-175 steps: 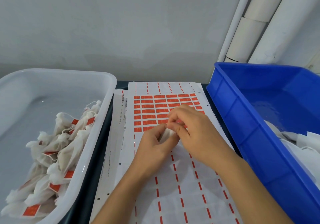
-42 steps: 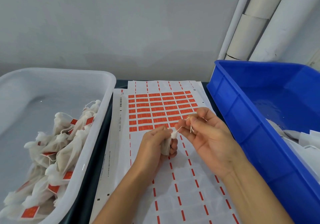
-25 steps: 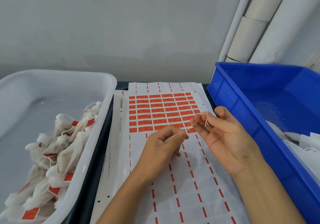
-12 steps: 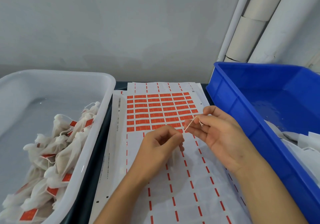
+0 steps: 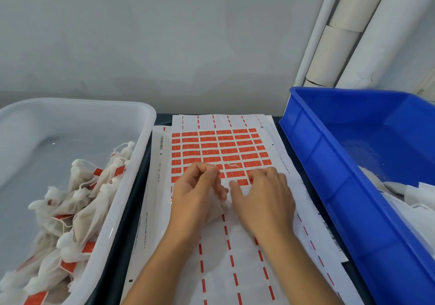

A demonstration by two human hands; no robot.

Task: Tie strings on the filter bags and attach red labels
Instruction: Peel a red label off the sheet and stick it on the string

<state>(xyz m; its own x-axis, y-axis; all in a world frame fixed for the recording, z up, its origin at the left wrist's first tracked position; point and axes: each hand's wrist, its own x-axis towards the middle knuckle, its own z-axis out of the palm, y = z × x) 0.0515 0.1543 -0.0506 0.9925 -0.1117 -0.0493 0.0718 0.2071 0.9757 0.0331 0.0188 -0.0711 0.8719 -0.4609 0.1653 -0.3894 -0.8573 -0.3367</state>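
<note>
My left hand point(image 5: 197, 194) grips a small white filter bag point(image 5: 217, 208), which shows only below its curled fingers. The bag's thin white string point(image 5: 233, 165) runs right from my left fingertips and lies loose across a red label. My right hand point(image 5: 263, 198) rests palm down on the label sheet point(image 5: 211, 269). Its fingertips bend onto the lowest row of red labels point(image 5: 242, 182), with the thumb pointing left beside that row. Whether it pinches a label is hidden. The sheet's upper part holds several rows of red labels point(image 5: 219, 147).
A white tub point(image 5: 143, 125) on the left holds several tied, labelled bags point(image 5: 77, 210). A blue crate point(image 5: 329, 187) on the right holds white bag material point(image 5: 414, 196). White pipes point(image 5: 341, 45) stand against the grey wall behind the crate.
My right hand let go of the string and dropped palm down onto the red label row. The string end now lies on the sheet. My left hand moved forward with the bag.
</note>
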